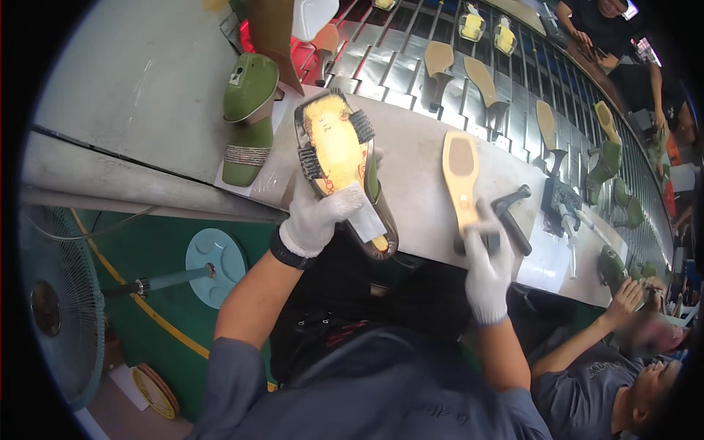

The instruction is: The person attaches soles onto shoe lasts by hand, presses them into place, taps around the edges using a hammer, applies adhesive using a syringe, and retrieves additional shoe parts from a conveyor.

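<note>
The left hand (317, 218) is clasping the upturned shoe (336, 139) over the near edge of the table (411, 172), ideally steadying it underside up, while the right hand (489, 268) is curling at the heel end of the tan sole (460, 165), its grip impossible to tell.

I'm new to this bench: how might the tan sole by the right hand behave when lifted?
The tan sole is probably stiff, as its outline looks crisp and even. It seems light for its length, being narrow. The dark piece at its slim end, partly hidden by the right hand, looks like a heel and may weight that end.
</note>
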`<state>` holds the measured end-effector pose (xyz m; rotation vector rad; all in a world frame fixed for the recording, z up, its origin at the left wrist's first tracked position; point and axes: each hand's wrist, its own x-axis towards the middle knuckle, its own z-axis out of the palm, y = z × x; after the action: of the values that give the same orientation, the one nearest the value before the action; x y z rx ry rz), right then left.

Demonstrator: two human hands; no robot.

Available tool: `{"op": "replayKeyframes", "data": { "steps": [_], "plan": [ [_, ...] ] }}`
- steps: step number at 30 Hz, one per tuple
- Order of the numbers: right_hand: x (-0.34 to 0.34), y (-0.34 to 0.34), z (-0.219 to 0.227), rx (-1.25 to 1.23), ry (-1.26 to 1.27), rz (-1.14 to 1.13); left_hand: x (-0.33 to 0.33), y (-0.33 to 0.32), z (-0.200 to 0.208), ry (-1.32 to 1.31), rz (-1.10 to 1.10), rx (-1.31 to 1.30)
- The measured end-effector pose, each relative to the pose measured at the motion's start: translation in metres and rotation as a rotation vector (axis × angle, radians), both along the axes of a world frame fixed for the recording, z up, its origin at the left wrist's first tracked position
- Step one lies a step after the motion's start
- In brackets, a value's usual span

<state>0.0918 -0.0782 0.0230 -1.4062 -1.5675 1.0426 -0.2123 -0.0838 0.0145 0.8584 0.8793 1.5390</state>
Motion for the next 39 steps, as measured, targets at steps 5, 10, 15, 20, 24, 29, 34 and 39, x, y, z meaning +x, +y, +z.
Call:
{"op": "replayKeyframes", "data": {
  "steps": [5, 10, 15, 20, 24, 29, 34, 39],
  "plan": [
    [0.005, -0.076, 0.031, -0.495, 0.829, -0.267, 0.019, 0.029, 0.004, -0.011, -0.059, 0.036],
    [0.017, -0.069, 0.012, -0.903, 0.601, -0.018, 0.025, 0.061, -0.019, -0.132, -0.179, -0.02],
    [-0.013, -0.042, 0.014, -0.579, 0.568, -0.111, 0.025, 0.077, -0.031, -0.232, -0.225, -0.143],
    [-0.023, -0.006, -0.003, -0.42, 0.393, -0.065, 0.025, 0.075, -0.03, -0.257, -0.242, -0.182],
    [-0.029, -0.002, -0.002, -0.468, 0.326, -0.083, 0.019, 0.074, -0.033, -0.236, -0.228, -0.211],
    [-0.035, 0.0, -0.001, -0.479, 0.313, -0.083, 0.014, 0.077, -0.031, -0.224, -0.236, -0.219],
    [-0.029, 0.001, -0.003, -0.46, 0.207, -0.061, 0.012, 0.074, -0.003, -0.03, -0.208, -0.046],
    [-0.033, -0.002, 0.031, -0.478, 0.422, -0.088, 0.007, 0.071, 0.038, -0.275, -0.382, 0.089]
  ]
}}
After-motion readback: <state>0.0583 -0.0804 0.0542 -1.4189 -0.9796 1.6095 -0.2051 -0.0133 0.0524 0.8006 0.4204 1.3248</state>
